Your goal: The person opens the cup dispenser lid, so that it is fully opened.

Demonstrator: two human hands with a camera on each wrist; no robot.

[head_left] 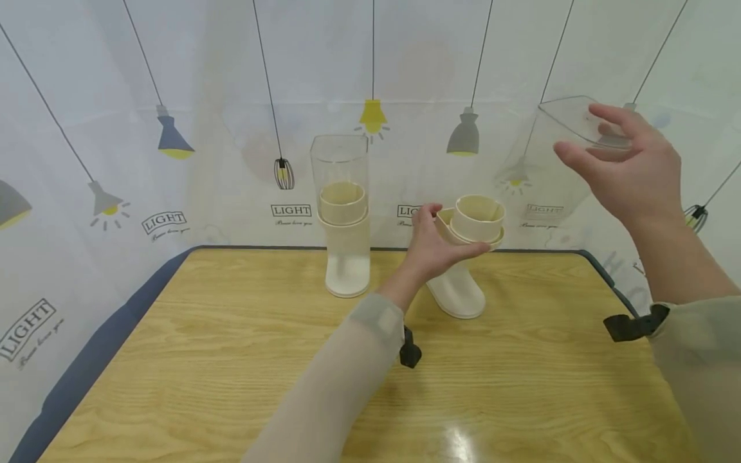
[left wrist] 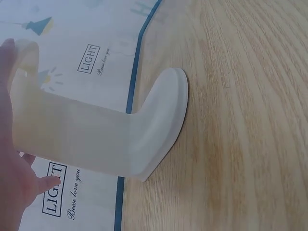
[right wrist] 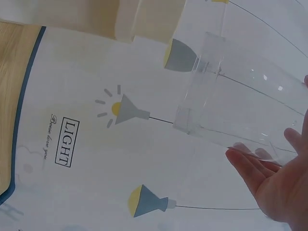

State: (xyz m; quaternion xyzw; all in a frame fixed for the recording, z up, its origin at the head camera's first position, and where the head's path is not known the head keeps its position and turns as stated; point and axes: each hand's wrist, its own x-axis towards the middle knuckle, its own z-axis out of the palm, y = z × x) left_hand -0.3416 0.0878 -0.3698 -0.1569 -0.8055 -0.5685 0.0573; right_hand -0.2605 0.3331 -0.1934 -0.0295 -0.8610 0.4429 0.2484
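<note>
Your left hand (head_left: 434,247) grips the cream stand (left wrist: 79,130) near the far edge of the table (head_left: 231,347). Your right hand (head_left: 637,167) holds the clear container (right wrist: 245,103) higher, to the stand's right, apart from it.

A cream-white stand (left wrist: 82,132) has a round, open collar on a wider rim, a tall smooth column and a broad foot with a rounded front; it leans slightly, foot down at the wooden table (head_left: 260,366), gripped just below the collar by the left hand (head_left: 435,245). A clear container (right wrist: 240,101) — see-through, boxy, with rounded corners and a stepped band near its lower end — is held by the right hand (head_left: 637,164) in the air, to the right of the stand, tilted and apart from it.
</note>
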